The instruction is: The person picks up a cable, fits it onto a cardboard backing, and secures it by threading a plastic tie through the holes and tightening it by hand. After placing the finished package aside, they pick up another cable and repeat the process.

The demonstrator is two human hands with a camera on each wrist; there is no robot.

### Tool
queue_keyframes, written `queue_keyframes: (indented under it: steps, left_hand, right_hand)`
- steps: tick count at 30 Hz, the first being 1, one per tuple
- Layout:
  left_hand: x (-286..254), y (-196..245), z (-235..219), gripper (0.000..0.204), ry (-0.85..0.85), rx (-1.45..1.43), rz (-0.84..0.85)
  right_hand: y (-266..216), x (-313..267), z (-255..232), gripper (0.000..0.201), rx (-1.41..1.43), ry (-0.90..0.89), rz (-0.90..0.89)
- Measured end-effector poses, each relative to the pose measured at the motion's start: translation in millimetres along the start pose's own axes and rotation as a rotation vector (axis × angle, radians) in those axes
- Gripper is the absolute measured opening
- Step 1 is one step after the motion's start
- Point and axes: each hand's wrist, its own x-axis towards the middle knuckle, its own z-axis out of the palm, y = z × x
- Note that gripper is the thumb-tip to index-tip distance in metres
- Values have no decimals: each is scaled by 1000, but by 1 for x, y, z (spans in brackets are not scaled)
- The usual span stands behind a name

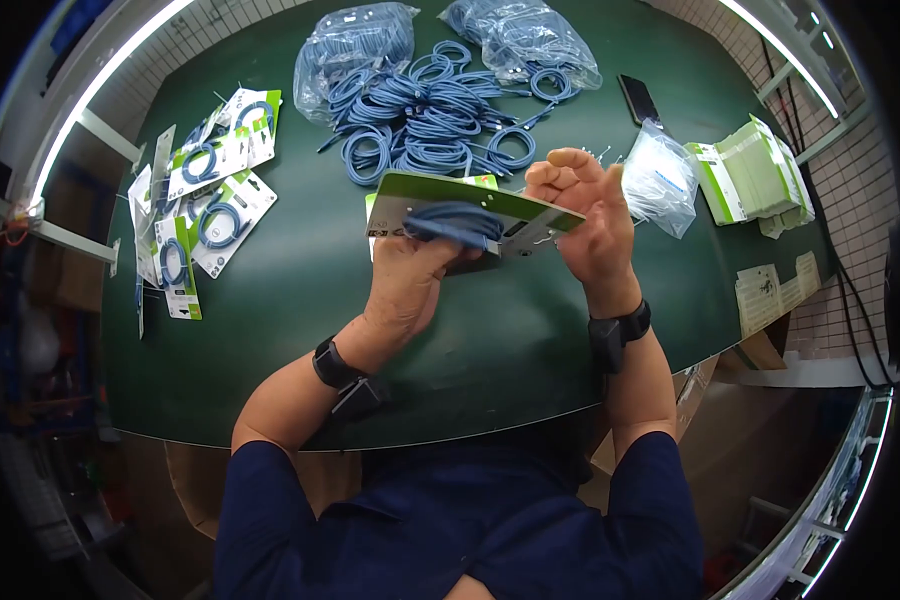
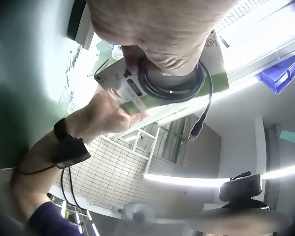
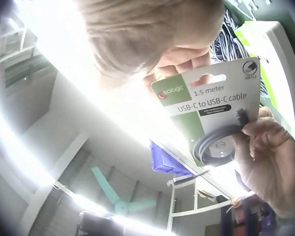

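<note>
Above the green table (image 1: 300,300) I hold a green-and-white packaging card (image 1: 440,195) with a coiled blue USB-C cable (image 1: 455,222) lying against it. My left hand (image 1: 420,262) grips the card from below and its thumb pins the coil. My right hand (image 1: 575,195) holds the card's right end with curled fingers. In the right wrist view the card (image 3: 211,101) reads "USB-C to USB-C cable" and the left hand (image 3: 270,157) pinches the coil (image 3: 217,145). Seen from the left wrist, a plug (image 2: 196,129) dangles off the coil (image 2: 173,82).
Loose blue cables (image 1: 430,120) are piled at the table's far middle, with two clear bags of cables (image 1: 355,45) behind. Packed cards (image 1: 210,190) lie at the left. A phone (image 1: 638,98), a small clear bag (image 1: 660,180) and stacked cards (image 1: 755,175) sit at the right.
</note>
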Motion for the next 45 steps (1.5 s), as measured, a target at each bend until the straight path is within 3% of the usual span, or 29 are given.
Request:
queue_keyframes:
  steps: [1,4,7,11,14,15,18,23,26,29,32,38,45]
  left_hand:
    - [2,1,-2,33,40,-12,-30]
    - [2,4,-1,38,78,-9,-52]
    - [2,6,0,39,74,26,-55]
    - [12,16,0,45,132,182,122]
    - [16,44,15,52,229,959,715]
    - [16,50,14,52,227,959,716]
    - [15,65,8,59,71,1761,941]
    - [15,50,-8,59,-136,1789,859]
    - [11,44,-13,54,-310,1767,716]
    - [7,47,-12,53,-330,1779,705]
    - [0,49,-10,53,-344,1780,718]
    - [-6,39,-22,58,-333,1804,883]
    - [-22,29,-31,59,-265,1675,839]
  right_hand:
    - [3,1,-2,24,-2,-10,-3]
    - [18,1,-16,28,-523,6,-152]
    - [22,-6,-9,30,-684,39,-170]
    - [15,-5,-4,33,-739,99,-143]
    - [15,-4,-2,34,-728,102,-123]
    - [16,-5,-1,34,-730,83,-118]
    - [19,-7,-1,34,-760,35,-107]
    - [17,-7,-6,34,-924,-84,-56]
    - [14,-7,-4,35,-1016,-138,-57]
    - [12,-7,1,38,-1088,-190,-101]
    - [13,0,9,40,-1282,-307,-691]
    - [23,-6,15,32,-1384,-464,-659]
    - [41,-15,22,20,-1369,-457,-609]
